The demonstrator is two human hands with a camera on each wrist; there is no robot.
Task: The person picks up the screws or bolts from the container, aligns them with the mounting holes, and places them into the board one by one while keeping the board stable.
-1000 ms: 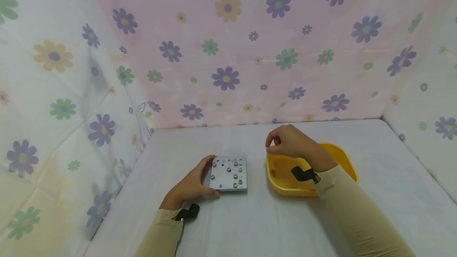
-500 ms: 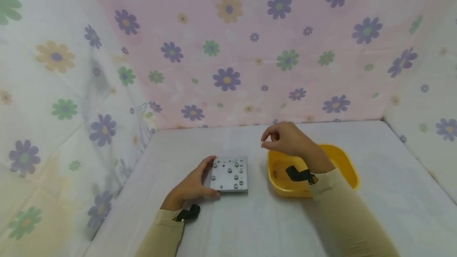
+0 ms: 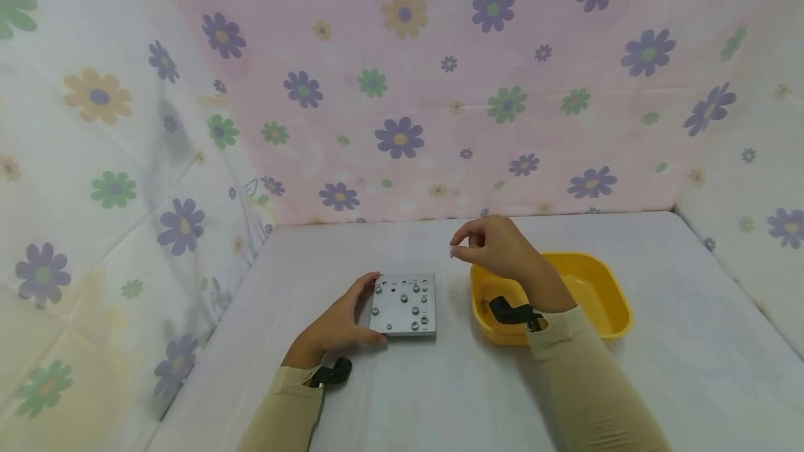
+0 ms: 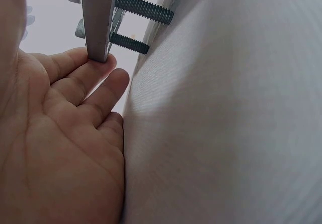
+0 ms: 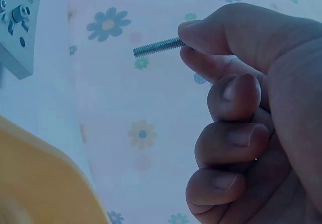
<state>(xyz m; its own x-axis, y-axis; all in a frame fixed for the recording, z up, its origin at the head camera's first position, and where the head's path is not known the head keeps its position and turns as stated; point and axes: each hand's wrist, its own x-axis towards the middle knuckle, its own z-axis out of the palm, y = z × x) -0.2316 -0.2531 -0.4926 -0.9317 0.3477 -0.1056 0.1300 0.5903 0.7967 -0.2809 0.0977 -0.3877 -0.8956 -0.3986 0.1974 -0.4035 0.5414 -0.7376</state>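
Note:
A square silver metal plate point(image 3: 398, 316) with several socket-head screws and holes stands just above the white table. My left hand point(image 3: 336, 319) grips it at the left, thumb on the near edge and fingers at the far edge. Threaded screw shanks point(image 4: 143, 8) stick out beneath the plate point(image 4: 98, 20) in the left wrist view. My right hand point(image 3: 499, 250) is raised near the yellow tub's far left corner. Between thumb and index finger it pinches a screw point(image 5: 158, 48), threaded end outward; the fingertips hide its other end. The other fingers are curled toward the palm.
A yellow plastic tub point(image 3: 618, 298) stands on the table to the right, partly hidden by my right forearm. Small dark pieces point(image 3: 484, 305) lie at its left inside. Flower-printed cloth point(image 3: 402, 89) hangs behind and at both sides of the white table point(image 3: 452, 396).
My right hand has moved left, away from over the tub, with the screw pinched in it. The left hand and the plate have stayed in place.

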